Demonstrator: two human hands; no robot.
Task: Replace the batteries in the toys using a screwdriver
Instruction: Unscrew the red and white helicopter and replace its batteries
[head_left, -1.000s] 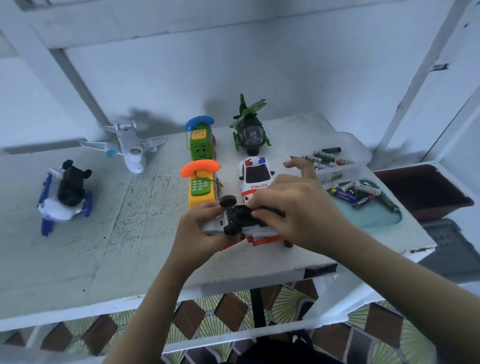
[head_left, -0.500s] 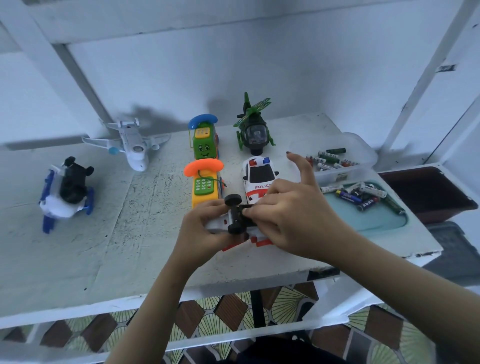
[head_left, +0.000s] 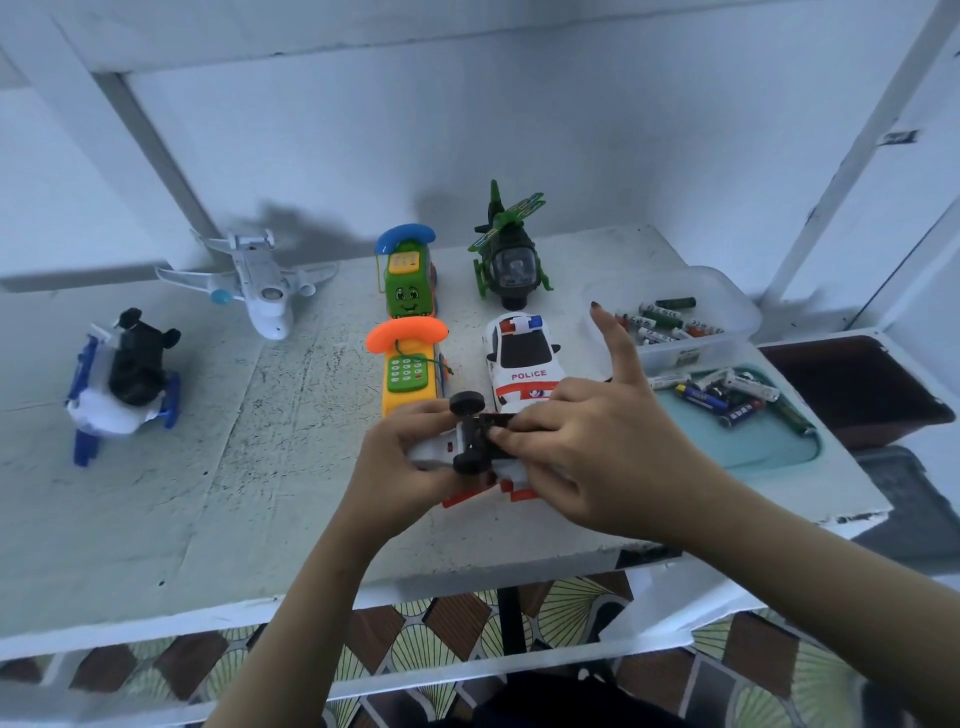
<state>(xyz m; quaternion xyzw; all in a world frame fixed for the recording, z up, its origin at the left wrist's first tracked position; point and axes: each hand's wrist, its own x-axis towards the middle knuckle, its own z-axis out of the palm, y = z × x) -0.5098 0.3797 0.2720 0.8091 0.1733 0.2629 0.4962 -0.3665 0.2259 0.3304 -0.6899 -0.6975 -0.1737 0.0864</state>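
A white and red toy car (head_left: 467, 449) lies upside down, black wheels up, near the table's front edge. My left hand (head_left: 400, 457) grips its left end. My right hand (head_left: 587, 441) covers its right part, thumb and fingers pinched at the black underside, index finger pointing up. What the right fingers pinch is hidden. Loose batteries (head_left: 722, 395) lie in a teal tray (head_left: 769, 447) to the right. More batteries (head_left: 665, 319) fill a clear box (head_left: 727, 291) behind it. No screwdriver is visible.
On the white table (head_left: 208, 467) stand a police car (head_left: 522, 358), an orange toy phone (head_left: 408, 364), a green toy phone (head_left: 405, 278), a green helicopter (head_left: 509, 260), a white plane (head_left: 260, 283) and a blue-white toy (head_left: 122, 384). A dark brown bin (head_left: 852, 389) sits right of the table.
The view has shifted slightly. My right index finger has lifted from flat to pointing upward, and my right fingers have moved a little left along the car's underside. The left hand holds steady.
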